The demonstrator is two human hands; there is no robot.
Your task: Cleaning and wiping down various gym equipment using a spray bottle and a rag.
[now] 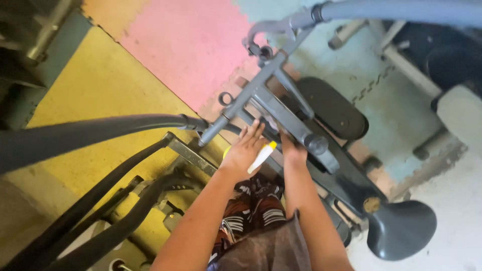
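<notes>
A: Head view. What does the frame [281, 103] look like?

B: Grey metal bars, bolted together, slanting from upper right to lower left across the middle. Curved grey handlebars branch off it. A dark pedal [331, 108] sits behind, a grey saddle [401, 228] at lower right.

A: Left hand [244, 150]?

B: Fingers spread flat against the frame's lower bar. A white bottle [262, 156] with a yellow cap lies against it; grip unclear.

A: Right hand [292, 149]?

B: Reaches under the frame; fingers hidden, so I cannot tell its state.

A: Floor?

B: Foam mats [191, 45], yellow, pink and blue.
</notes>
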